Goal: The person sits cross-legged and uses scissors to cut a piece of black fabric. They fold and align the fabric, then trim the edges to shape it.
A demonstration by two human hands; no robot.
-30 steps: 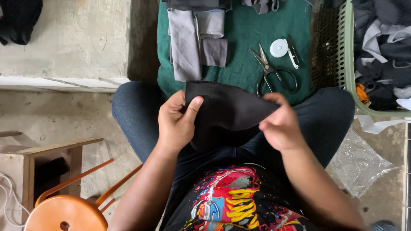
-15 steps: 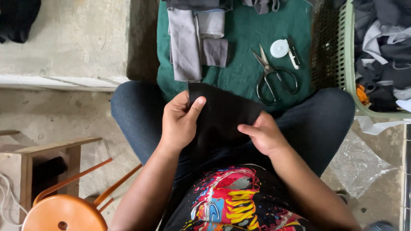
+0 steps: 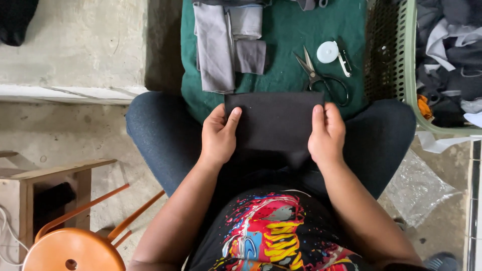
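A flat rectangle of black cloth [image 3: 273,120] is stretched over my lap. My left hand [image 3: 219,134] grips its left edge, thumb on top. On the other side my right hand [image 3: 326,133] holds its right edge. Both hands sit just in front of a green cloth mat [image 3: 291,30]. On the mat lie folded grey cloth pieces [image 3: 216,47], black-handled scissors [image 3: 321,78], a round white tape measure [image 3: 327,51] and a small snipper [image 3: 343,62].
A green plastic basket [image 3: 409,60] full of dark and grey cloth scraps stands at the right. An orange round stool [image 3: 70,248] and a wooden stool [image 3: 55,173] are at the lower left. Clear plastic film [image 3: 419,188] lies on the concrete floor.
The black cloth has been unfolded and pulled flat into a rectangle. My right hand moved out to its right edge and my left hand shifted to the left edge.
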